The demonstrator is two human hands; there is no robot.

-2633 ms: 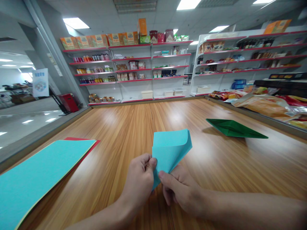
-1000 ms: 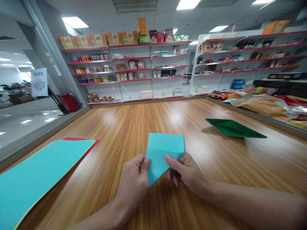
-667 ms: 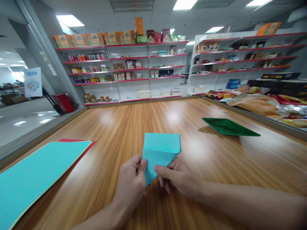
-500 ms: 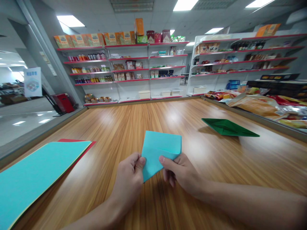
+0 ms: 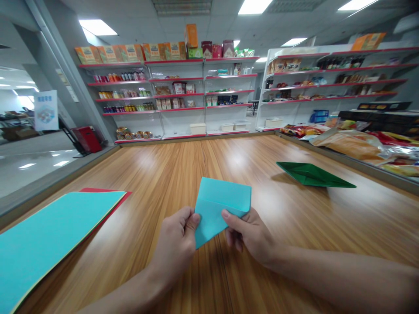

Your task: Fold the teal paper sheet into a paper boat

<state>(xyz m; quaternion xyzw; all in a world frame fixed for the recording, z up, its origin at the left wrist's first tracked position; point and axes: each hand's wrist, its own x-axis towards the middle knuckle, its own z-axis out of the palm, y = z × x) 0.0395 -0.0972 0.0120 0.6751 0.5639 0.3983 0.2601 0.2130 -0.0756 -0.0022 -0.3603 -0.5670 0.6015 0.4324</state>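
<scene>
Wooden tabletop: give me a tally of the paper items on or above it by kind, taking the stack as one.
Folded turquoise paper, in left hand and right hand: 1
Folded green paper: 1
Stack of coloured paper sheets: 1
Total: 3

the turquoise paper [image 5: 214, 211] was folded into a small four-sided piece, with a line crossing its face and its near edge slanting. it was held above the wooden surface [image 5: 157, 174], the left hand [image 5: 179, 231] and right hand [image 5: 250, 231] pinching opposite sides.
</scene>
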